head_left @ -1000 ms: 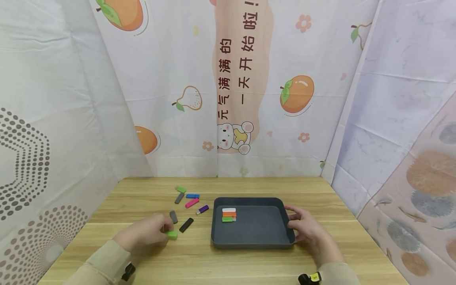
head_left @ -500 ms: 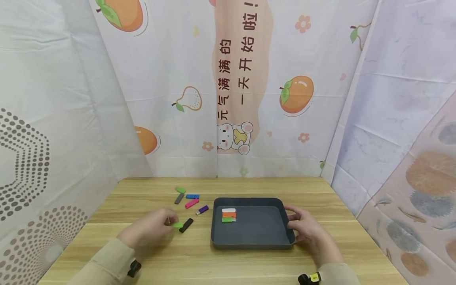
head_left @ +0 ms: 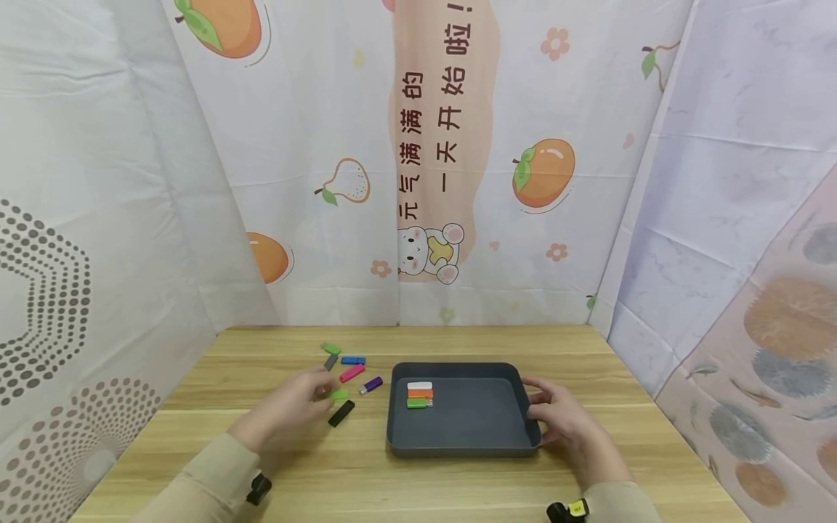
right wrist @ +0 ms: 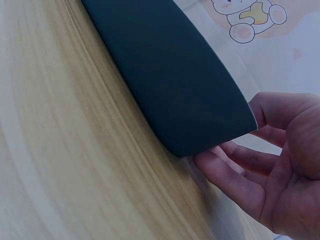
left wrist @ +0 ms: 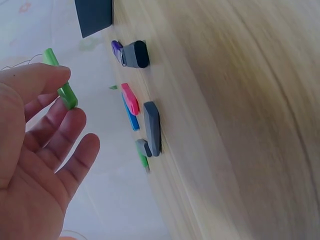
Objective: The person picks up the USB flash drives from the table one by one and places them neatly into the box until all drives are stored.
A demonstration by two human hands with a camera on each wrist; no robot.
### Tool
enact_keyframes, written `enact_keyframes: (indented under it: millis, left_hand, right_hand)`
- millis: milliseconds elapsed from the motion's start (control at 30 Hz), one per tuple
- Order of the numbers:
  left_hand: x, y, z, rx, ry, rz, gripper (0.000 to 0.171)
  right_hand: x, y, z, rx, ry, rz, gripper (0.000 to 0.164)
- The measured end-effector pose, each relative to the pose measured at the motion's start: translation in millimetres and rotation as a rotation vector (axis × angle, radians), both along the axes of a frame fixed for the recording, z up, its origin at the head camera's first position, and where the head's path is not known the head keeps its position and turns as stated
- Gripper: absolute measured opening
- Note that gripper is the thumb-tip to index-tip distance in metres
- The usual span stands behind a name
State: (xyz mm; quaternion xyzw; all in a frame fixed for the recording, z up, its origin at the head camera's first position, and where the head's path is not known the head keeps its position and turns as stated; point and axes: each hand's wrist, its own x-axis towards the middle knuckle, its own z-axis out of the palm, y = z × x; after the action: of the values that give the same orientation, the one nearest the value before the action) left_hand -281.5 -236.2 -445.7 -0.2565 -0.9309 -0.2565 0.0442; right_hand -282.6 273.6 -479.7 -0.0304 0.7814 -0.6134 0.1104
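- We judge the loading of the tray (head_left: 480, 421) to be in its early part, with three USB sticks inside and more than that outside it.
- Done, as far as we can see: a white USB stick (head_left: 420, 386), an orange USB stick (head_left: 421, 394) and a green USB stick (head_left: 415, 403) lie close together in a column near the tray's left wall, the green one nearest us with its metal plug pointing right.
- In progress: our left hand (head_left: 294, 403) pinches a lime-green USB stick (left wrist: 68, 95) between thumb and fingers, held above the desk (head_left: 366, 479) to the left of the tray.
- Our right hand (head_left: 567, 415) has its fingers curled about the tray's right end, which we take to be steadying it.
- Left over, on the desk to the tray's left, we count seven: a black USB stick (head_left: 342, 413), a purple USB stick (head_left: 370, 385), a pink USB stick (head_left: 352, 373), a blue USB stick (head_left: 354, 360), a small green USB stick (head_left: 332, 349) at the far end, a grey USB stick (head_left: 331, 360) just beside that one, and a second grey USB stick (left wrist: 152, 129) (the head view hides it behind our left hand, but the left wrist view shows it).
- Most of the tray's floor, to the right of the column, is bare.
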Motion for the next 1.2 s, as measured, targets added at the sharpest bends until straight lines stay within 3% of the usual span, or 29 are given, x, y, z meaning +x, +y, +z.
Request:
enact_keyframes:
  millis: [333, 567, 800, 1200]
  left_hand:
    - [-2.1, 8, -0.2, -0.01, 0.086, 0.022, 0.018]
    - [-5.1, 17, -0.9, 0.017, 0.092, -0.016, 0.017]
    - [-7.3, 30, -2.2, 0.008, 0.145, -0.04, 0.019]
    - [-9.0, 47, -2.5, 0.027, 0.134, -0.026, 0.019]
  right_hand:
    - [0.4, 0, 1.4, -0.009, 0.0, 0.01, 0.075]
    - [0.5, 1, 1.4, -0.006, 0.005, 0.022, 0.074]
    - [0.5, 1, 1.1, -0.01, 0.003, 0.023, 0.074]
    - [0.5, 1, 0.3, 0.003, 0.009, 0.017, 0.075]
